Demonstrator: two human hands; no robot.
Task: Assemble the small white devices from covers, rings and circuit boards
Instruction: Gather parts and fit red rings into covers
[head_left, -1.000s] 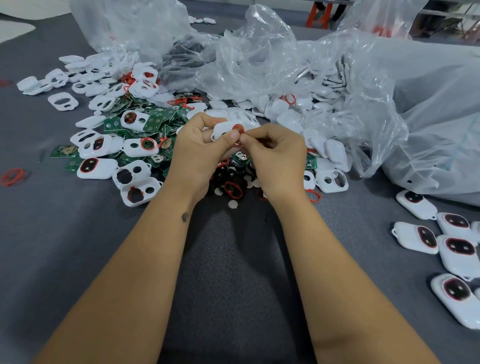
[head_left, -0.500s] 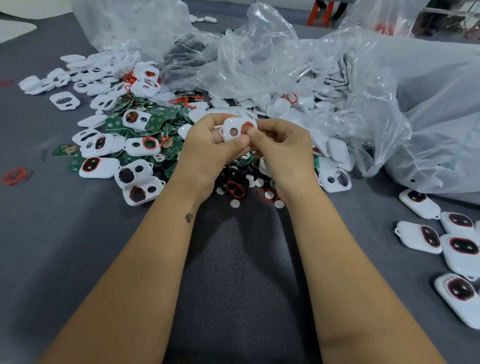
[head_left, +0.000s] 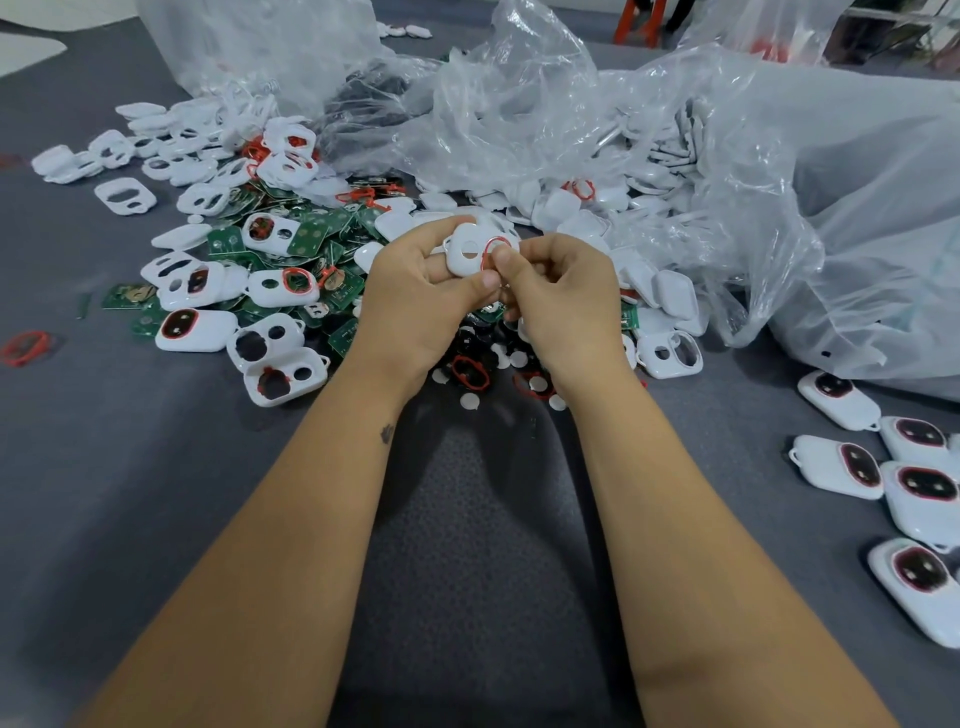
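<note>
At frame centre, the left hand (head_left: 415, 301) grips a white cover (head_left: 464, 255); the right hand (head_left: 563, 296) pinches a red ring (head_left: 491, 248) against it.

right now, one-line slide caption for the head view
Left hand holds a white plastic cover while the right hand seats a red ring above scattered parts.

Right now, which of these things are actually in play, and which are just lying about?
In play:
- white cover, held in the left hand
- red ring, pinched against it by the right hand

Lying about:
- green circuit boards
- finished devices
- plastic bags
- stray ring
</note>
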